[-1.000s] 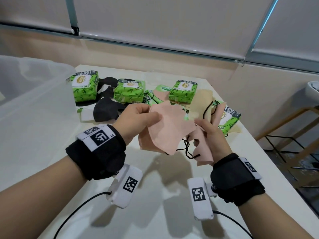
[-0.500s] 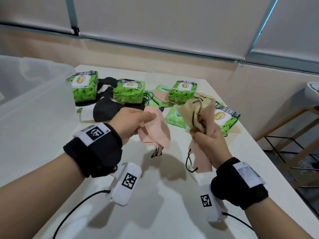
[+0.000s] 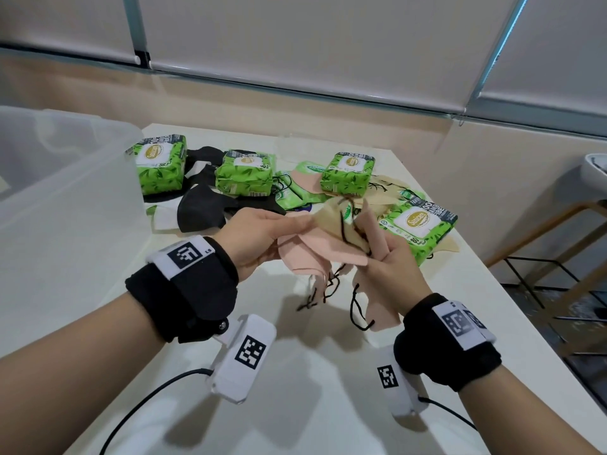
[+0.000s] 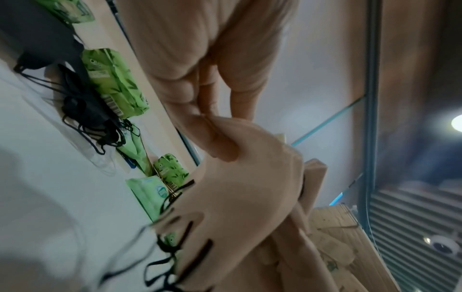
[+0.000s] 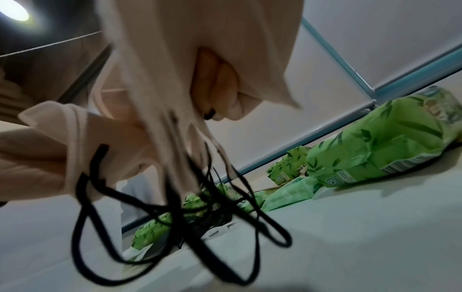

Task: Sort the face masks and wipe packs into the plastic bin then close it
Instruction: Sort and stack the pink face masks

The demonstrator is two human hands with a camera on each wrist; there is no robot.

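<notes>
Both hands are raised above the white table (image 3: 295, 405), meeting over a bunch of soft face masks. The left hand (image 3: 262, 238) pinches the edge of the pink masks (image 3: 315, 257) between thumb and fingers; the left wrist view shows the thumb (image 4: 215, 138) pressed on the fabric. The right hand (image 3: 394, 274) is curled round more pink masks and a tan mask (image 3: 331, 221), whose black ear loops (image 3: 358, 310) dangle below the fists. The two hands are nearly touching, with the cloth bridging them. Behind them on the table lie four large green wipe packs: one (image 3: 161, 164) just beside the clear plastic bin (image 3: 65, 178), a second (image 3: 244, 172) and a third (image 3: 348, 172) further right, and a fourth (image 3: 418, 224) close behind the right hand. Black masks (image 3: 203, 208) lie between and in front of the first two packs, and thin pale-green wipe packs (image 3: 295, 195) lie in the middle with another tan mask (image 3: 387, 187) near the third pack. The bin stands at the left edge of the table, open at the top; its inside is blurred.
</notes>
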